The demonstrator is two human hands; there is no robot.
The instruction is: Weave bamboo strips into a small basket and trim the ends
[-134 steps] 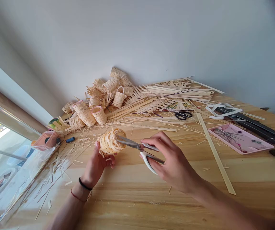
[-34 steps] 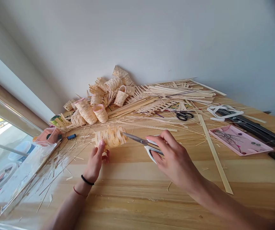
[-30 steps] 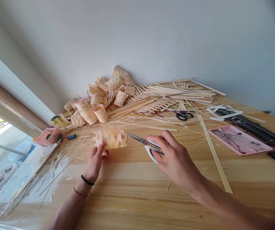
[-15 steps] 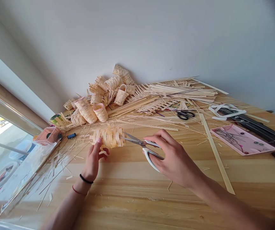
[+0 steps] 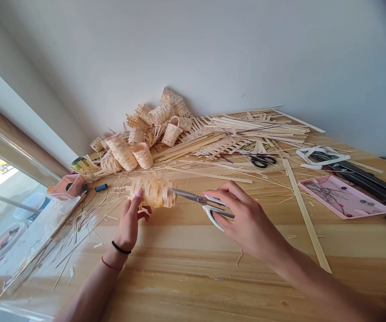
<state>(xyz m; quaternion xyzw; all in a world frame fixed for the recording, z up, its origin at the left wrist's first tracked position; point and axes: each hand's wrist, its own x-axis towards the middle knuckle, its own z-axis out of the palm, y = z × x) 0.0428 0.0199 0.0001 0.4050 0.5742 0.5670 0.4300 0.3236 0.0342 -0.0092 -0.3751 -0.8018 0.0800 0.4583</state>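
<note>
My left hand (image 5: 130, 220) grips a small half-woven basket (image 5: 154, 192) of pale strips, lying on its side just above the wooden table (image 5: 193, 268). Loose strip ends stick out round its open right end. My right hand (image 5: 246, 221) is closed on white-handled scissors (image 5: 203, 205). Their blades are closed and their tips touch the basket's right rim.
A heap of finished small baskets (image 5: 142, 134) lies at the back by the wall. Long strips (image 5: 246, 129) and black scissors (image 5: 263, 160) lie behind my hands. A pink tray (image 5: 344, 197) and a dark tool (image 5: 364, 176) sit right. A long flat strip (image 5: 305, 214) runs forward. Offcuts litter the left.
The scissor blades, open half a second ago, have closed at the basket's rim. My left hand has turned the basket a little since a second ago.
</note>
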